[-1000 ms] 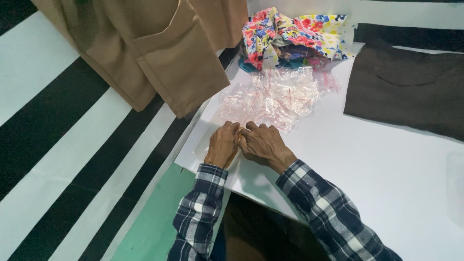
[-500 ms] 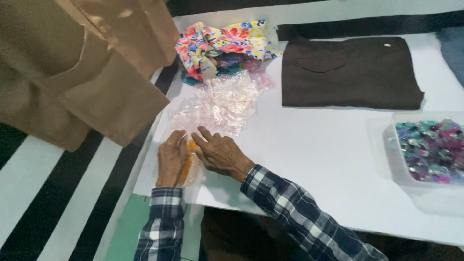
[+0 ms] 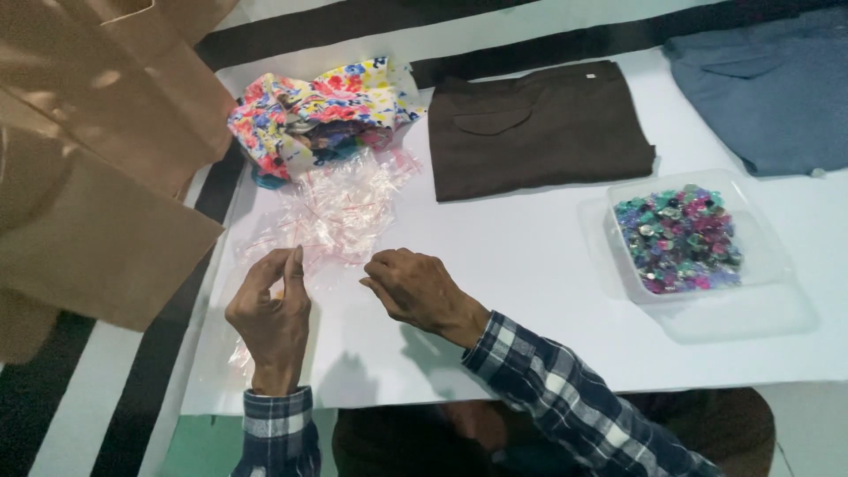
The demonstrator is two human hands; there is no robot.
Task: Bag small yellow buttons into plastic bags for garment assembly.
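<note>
My left hand [image 3: 269,314] is raised at the table's left edge, with thumb and fingers pinched on a small clear plastic bag [image 3: 240,355] that hangs down past the wrist. A short way to its right, my right hand [image 3: 415,291] rests on the white table [image 3: 530,336]. Its fingers are loosely curled and I see nothing in them. Just beyond both hands lies a pile of small clear bags with red strips [image 3: 340,208].
A floral cloth bundle [image 3: 318,106] sits behind the pile. A folded brown garment [image 3: 530,124] and a blue-grey garment [image 3: 768,88] lie at the back. A clear tub of coloured beads [image 3: 676,234] stands at the right. A tan garment [image 3: 88,177] hangs at the left.
My hands, joined together on the bag before, have come apart. The left has lifted with the bag and the right has moved off to the right. The view has swung right, showing the tub.
</note>
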